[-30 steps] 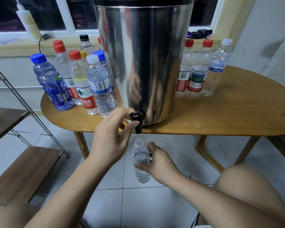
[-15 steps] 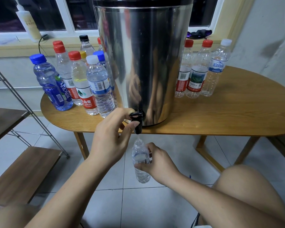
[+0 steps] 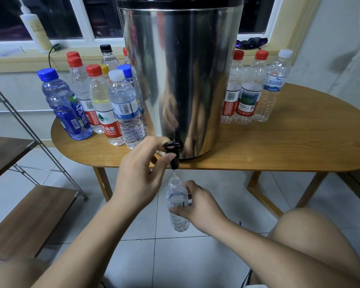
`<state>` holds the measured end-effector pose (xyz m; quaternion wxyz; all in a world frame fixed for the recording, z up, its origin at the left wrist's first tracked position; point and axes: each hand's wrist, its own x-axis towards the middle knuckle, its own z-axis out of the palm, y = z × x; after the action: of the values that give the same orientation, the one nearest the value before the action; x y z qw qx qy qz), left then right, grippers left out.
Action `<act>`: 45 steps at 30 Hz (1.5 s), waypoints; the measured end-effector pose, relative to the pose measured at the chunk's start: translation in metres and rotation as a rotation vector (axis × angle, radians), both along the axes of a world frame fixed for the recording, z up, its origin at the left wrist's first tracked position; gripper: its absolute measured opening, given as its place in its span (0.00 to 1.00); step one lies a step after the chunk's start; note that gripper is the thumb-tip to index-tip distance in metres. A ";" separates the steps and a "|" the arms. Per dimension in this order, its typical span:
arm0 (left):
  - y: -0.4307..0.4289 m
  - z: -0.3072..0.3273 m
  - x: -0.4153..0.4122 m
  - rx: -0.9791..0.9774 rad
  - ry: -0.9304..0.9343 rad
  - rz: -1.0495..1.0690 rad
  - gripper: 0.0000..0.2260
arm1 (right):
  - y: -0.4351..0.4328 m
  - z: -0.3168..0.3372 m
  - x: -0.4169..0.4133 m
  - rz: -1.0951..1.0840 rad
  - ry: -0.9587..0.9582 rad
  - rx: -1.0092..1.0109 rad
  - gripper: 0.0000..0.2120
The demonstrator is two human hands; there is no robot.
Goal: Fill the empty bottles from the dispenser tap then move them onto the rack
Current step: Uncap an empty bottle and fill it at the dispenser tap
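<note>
Steel dispenser (image 3: 179,69): its tap (image 3: 173,153) runs, pinched by left grip (image 3: 141,175); right grip (image 3: 197,206) holds a part-filled bottle (image 3: 177,196) beneath; three empties (image 3: 247,90) wait at two o'clock.

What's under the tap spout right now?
An uncapped clear bottle, mouth below the tap, held by the right hand; a thin stream runs in. Its fingers cover the bottle's middle.
</note>
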<state>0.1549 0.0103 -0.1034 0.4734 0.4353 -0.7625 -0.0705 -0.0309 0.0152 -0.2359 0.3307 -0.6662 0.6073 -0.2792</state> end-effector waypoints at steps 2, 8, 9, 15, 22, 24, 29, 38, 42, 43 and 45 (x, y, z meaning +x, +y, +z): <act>0.000 0.000 0.000 -0.003 0.001 -0.007 0.08 | 0.000 0.000 0.000 0.000 0.001 0.005 0.26; -0.002 -0.002 0.001 -0.002 0.004 -0.023 0.07 | 0.000 -0.001 0.001 -0.003 -0.006 0.014 0.26; -0.002 -0.002 0.001 0.000 0.004 -0.024 0.07 | 0.000 -0.001 0.001 -0.002 -0.005 0.015 0.26; -0.002 -0.002 0.000 0.005 0.008 -0.024 0.08 | 0.001 -0.001 0.001 0.000 -0.008 0.014 0.26; -0.003 -0.002 0.001 -0.002 0.014 -0.037 0.08 | 0.001 -0.001 0.001 0.003 -0.014 0.018 0.27; -0.003 -0.002 0.001 -0.002 0.013 -0.039 0.08 | 0.001 -0.002 0.001 0.003 -0.014 0.017 0.27; -0.001 0.000 -0.001 0.002 0.028 -0.030 0.08 | 0.000 -0.003 0.001 0.006 -0.012 0.003 0.26; -0.001 0.000 0.000 0.008 0.020 -0.034 0.08 | 0.000 -0.004 0.002 0.007 -0.008 -0.004 0.26; 0.000 0.001 0.000 0.010 0.015 -0.027 0.10 | 0.000 -0.005 0.001 0.003 -0.013 0.002 0.26; 0.000 0.001 0.000 0.010 0.016 -0.024 0.10 | 0.000 -0.005 0.001 0.002 -0.015 0.003 0.26; 0.001 0.001 0.000 0.009 0.018 -0.027 0.10 | 0.000 -0.005 0.002 0.002 -0.017 0.003 0.26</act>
<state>0.1548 0.0109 -0.1022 0.4773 0.4264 -0.7637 -0.0840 -0.0293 0.0150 -0.2408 0.3371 -0.6639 0.6041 -0.2840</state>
